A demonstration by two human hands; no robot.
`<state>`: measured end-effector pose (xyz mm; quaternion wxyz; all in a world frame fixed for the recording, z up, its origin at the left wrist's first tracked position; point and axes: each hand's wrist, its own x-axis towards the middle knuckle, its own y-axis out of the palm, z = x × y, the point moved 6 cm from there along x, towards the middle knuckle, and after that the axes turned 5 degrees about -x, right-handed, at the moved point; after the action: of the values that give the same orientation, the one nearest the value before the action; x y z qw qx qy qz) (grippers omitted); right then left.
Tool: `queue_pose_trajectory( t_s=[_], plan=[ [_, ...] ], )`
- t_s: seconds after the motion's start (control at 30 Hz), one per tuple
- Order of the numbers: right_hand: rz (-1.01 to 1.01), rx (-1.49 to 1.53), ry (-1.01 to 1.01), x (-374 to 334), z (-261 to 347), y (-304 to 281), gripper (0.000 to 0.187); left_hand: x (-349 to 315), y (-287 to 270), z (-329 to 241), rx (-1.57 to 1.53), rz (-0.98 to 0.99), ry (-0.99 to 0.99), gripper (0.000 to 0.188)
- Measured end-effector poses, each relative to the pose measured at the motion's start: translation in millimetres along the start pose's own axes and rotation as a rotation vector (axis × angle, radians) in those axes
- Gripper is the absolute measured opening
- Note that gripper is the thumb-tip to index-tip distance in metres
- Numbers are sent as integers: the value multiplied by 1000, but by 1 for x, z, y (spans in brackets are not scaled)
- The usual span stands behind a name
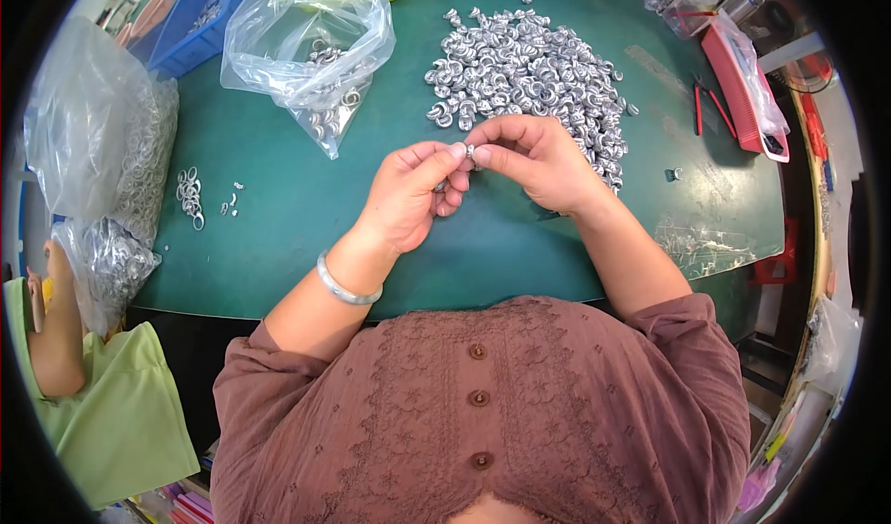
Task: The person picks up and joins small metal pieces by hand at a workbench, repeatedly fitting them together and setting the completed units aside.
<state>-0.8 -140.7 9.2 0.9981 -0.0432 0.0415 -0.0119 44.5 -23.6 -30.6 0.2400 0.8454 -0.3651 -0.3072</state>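
Close together over the table's middle, my two hands pinch one small silvery metal piece (471, 152) between thumbs and fingertips. My left hand (404, 190) is closed on it from the left, its other fingers curled. A bit of silver shows among those curled fingers, too small to make out. From the right, my right hand (548, 162) grips the same piece between thumb and forefinger. Just beyond the hands spreads a large pile of curved silvery metal pieces (520, 64); my right hand covers part of its near edge.
A clear plastic bag (311, 37) with metal rings lies at the far left. Loose rings (190, 194) sit nearer. A bulging bag (102, 116) stands by the left edge, beside a person in a green shirt (111, 413). Red-handled pliers (713, 111) and a pink basket (742, 88) are right.
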Motion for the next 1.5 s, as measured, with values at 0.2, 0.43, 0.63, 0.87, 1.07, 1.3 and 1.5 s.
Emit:
queue_pose_trajectory(
  t_s=[0.2, 0.43, 0.63, 0.87, 1.07, 1.3, 1.5],
  plan=[
    [19, 46, -51, -2, -5, 1, 19, 0, -3, 2, 7, -64, -28, 16],
    [69, 239, 19, -1, -16, -2, 18, -3, 4, 1, 10, 21, -19, 19],
    [136, 426, -11, 0, -16, 2, 16, -6, 7, -1, -6, 100, 11, 21],
    [184, 587, -17, 0, -19, 3, 17, -9, 14, -5, -20, 182, 72, 20],
    [152, 758, 81, 0, -20, 5, 17, -4, 5, -11, -57, 100, 185, 15],
    [126, 735, 156, -2, -23, 12, 18, -5, 12, -13, 205, 31, 319, 25],
    [95, 661, 189, -4, -25, 12, 17, -2, 8, -13, 227, 13, 316, 22]
  ],
)
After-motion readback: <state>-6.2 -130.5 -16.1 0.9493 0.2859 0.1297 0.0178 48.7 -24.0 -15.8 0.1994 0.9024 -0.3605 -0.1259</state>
